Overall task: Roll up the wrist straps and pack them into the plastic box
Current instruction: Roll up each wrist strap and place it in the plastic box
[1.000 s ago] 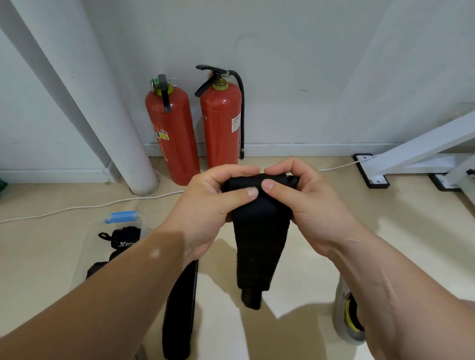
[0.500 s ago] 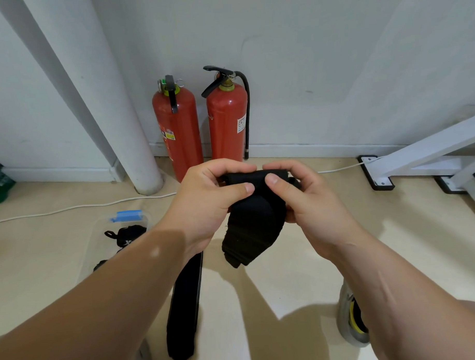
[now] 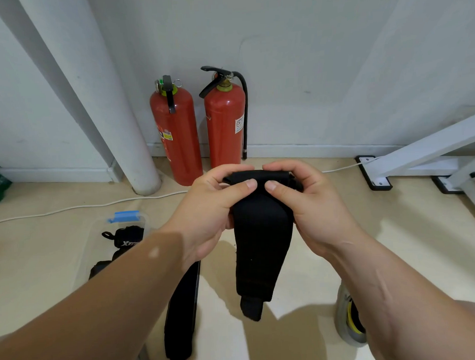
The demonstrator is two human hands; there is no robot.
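Floor [image 3: 394,241]: pale, carrying everything; white cable [image 3: 84,208] along it near the far wall.
Pillar [image 3: 116,124]: white, tilted in view, standing at far left by the wall.
Frame [image 3: 424,151]: white metal legs on black feet, far right edge.
Extinguishers [image 3: 177,133]: two, red, upright, side by side against the far wall, just right of the pillar.
Left hand [image 3: 208,210]: closed on the left end of the strap's roll, thumb on top.
Right hand [image 3: 310,204]: closed on the right end of the same roll, thumb on top, thumbs almost meeting.
Strap [image 3: 261,246]: black, held above the floor's middle; top rolled between both hands, the rest hanging straight down with a narrower tab at the bottom.
Second strap [image 3: 182,316]: black, lying flat and unrolled on the floor, near edge, partly under the left forearm.
Box [image 3: 98,238]: clear plastic, blue clasp at its far end, on the floor at left; black rolled straps inside, one with white lettering.
Tape roll [image 3: 349,321]: grey with yellow inside, on the floor at near right, partly behind the right forearm.
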